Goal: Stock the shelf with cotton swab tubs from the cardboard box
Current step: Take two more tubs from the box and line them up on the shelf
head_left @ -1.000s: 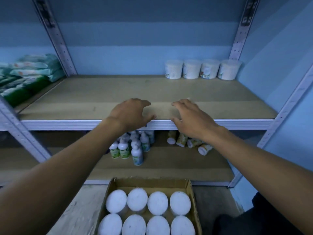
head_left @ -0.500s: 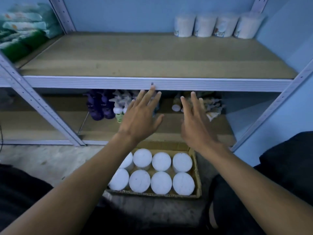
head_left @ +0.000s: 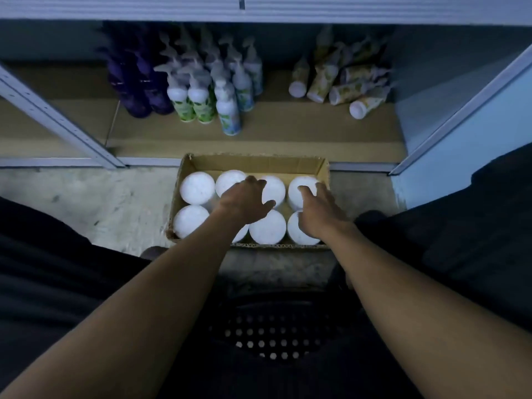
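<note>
A cardboard box (head_left: 253, 162) sits on the floor in front of the shelving, filled with several white-lidded cotton swab tubs such as the far-left one (head_left: 197, 188) and a near one (head_left: 267, 230). My left hand (head_left: 244, 200) hovers over the middle tubs, fingers spread and slightly bent, holding nothing. My right hand (head_left: 319, 210) is over the right-hand tubs (head_left: 299, 185), fingers loosely spread above the lids. Neither hand grips a tub. The upper shelf's metal edge (head_left: 259, 10) shows only at the top.
The lower shelf (head_left: 259, 133) holds purple bottles (head_left: 138, 82), white pump bottles (head_left: 207, 93) and toppled yellow-label bottles (head_left: 345, 84). Slanted metal uprights stand at left (head_left: 57, 119) and right (head_left: 460, 110). A dark perforated stool (head_left: 267, 335) is below me; a blue wall (head_left: 431, 174) is at right.
The view has tilted down from the upper shelf to the box. Both hands have dropped from the shelf edge to just above the tubs in the box.
</note>
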`<state>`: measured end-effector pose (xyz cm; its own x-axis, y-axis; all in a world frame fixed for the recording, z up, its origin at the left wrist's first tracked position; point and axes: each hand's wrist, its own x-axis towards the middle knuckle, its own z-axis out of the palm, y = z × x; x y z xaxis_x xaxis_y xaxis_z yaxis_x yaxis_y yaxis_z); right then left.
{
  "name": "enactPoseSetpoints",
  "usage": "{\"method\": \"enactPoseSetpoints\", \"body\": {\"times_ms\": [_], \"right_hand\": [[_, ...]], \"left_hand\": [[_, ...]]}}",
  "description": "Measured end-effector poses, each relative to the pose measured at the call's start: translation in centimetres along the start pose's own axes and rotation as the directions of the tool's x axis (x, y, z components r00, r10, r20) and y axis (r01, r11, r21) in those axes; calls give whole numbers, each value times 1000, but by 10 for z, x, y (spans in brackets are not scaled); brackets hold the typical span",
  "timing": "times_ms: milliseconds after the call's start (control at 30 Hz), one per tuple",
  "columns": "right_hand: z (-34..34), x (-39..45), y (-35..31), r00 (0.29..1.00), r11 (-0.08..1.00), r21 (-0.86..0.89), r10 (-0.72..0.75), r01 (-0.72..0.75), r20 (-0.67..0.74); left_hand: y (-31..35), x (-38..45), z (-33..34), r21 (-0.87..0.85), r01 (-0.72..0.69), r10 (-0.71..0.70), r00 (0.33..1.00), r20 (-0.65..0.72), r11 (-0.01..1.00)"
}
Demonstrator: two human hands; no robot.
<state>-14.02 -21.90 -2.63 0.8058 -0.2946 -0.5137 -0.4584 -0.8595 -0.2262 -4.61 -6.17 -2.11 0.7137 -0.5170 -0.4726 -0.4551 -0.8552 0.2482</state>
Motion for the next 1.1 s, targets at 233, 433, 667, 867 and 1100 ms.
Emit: {"method": "enactPoseSetpoints", "body": {"times_ms": [233, 433, 667, 867, 1100], "right_hand": [[40, 18, 11, 994, 998, 33, 49, -53, 101], [58, 23, 11, 994, 995, 50, 77, -81, 75], [66, 25, 10, 995, 994, 28, 103, -102, -8], [66, 24, 6, 989, 988, -37, 148, -148, 0], [59, 20, 3, 989, 989, -28, 149, -149, 18]], "left_hand": [[8, 10, 66, -4, 50, -50, 994, 99, 999], [4, 11, 82, -4, 16, -16, 999, -48, 1000], [6, 11, 95, 96, 57, -54, 998, -39, 994], [9, 12, 97, 103, 70, -66, 997, -40, 992], [16, 6, 89, 54, 67, -64, 996, -62, 996]]}}
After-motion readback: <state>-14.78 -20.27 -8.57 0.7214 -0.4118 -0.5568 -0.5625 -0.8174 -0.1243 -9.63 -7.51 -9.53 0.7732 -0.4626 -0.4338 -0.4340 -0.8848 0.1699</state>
